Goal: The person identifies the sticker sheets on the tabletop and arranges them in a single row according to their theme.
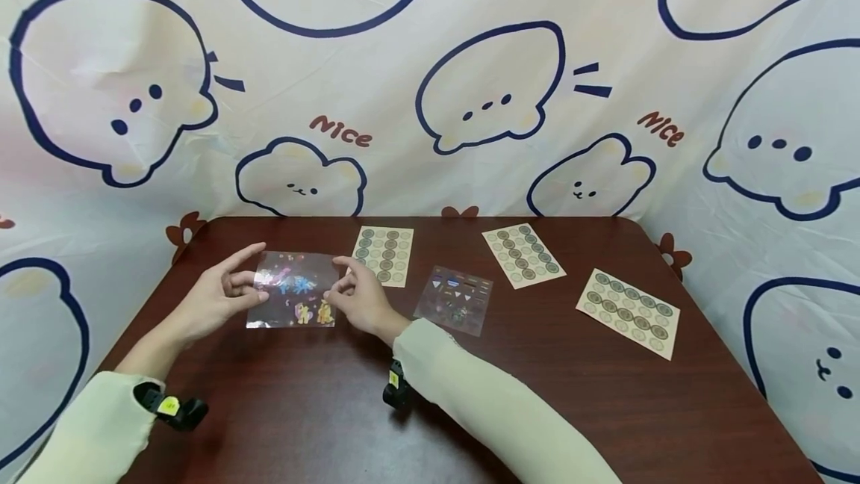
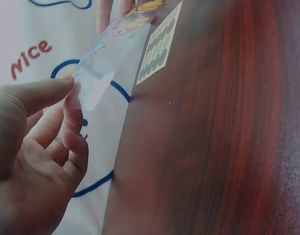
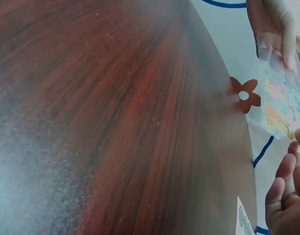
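Observation:
Both hands hold up a clear sticker sheet (image 1: 293,286) printed with colourful ponies, above the left part of the table. My left hand (image 1: 216,291) pinches its left edge between thumb and fingers, which the left wrist view shows close up on the sheet's plain corner (image 2: 93,95). At the opposite edge my right hand (image 1: 363,297) pinches the sheet near the orange pony. In the right wrist view the pony sheet (image 3: 282,107) spans the space between the two hands.
Right of the hands a second clear sheet (image 1: 457,301) with small shapes lies flat. Three cream sheets of round stickers lie about the dark wooden table (image 1: 322,409): one behind the right hand (image 1: 396,256), one at the back (image 1: 524,255), one at right (image 1: 629,312). A patterned cloth (image 1: 390,95) hangs behind.

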### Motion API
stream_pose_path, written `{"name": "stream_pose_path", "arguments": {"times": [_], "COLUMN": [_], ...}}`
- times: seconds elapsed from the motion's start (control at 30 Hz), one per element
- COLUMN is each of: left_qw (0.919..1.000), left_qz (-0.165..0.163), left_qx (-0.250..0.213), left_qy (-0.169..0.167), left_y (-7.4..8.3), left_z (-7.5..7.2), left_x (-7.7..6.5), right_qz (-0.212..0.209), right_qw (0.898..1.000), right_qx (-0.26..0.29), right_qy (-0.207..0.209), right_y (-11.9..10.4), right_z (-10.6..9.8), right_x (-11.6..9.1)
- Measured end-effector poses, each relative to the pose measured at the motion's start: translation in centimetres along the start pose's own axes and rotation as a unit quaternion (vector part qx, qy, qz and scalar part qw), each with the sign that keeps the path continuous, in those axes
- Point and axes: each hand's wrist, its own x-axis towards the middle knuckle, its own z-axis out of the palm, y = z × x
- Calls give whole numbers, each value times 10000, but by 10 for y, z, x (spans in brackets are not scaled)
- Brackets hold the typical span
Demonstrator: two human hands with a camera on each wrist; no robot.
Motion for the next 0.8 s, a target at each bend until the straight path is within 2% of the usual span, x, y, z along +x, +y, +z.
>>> {"name": "stream_pose_path", "arguments": {"times": [0.3,0.5,0.8], "left_qw": [9971,9976,9983], "left_qz": [153,87,204], "left_qx": [686,611,482], "left_qy": [303,325,268], "left_y": [11,11,8], "left_z": [8,13,16], "left_x": [-6,-11,-21], "right_qz": [-34,17,40], "right_qw": [9995,9996,10000], "right_qx": [296,270,21], "right_qy": [40,46,-15], "right_y": [-3,-1,-1], "right_z": [-6,-10,-12], "right_x": [-13,-23,-31]}}
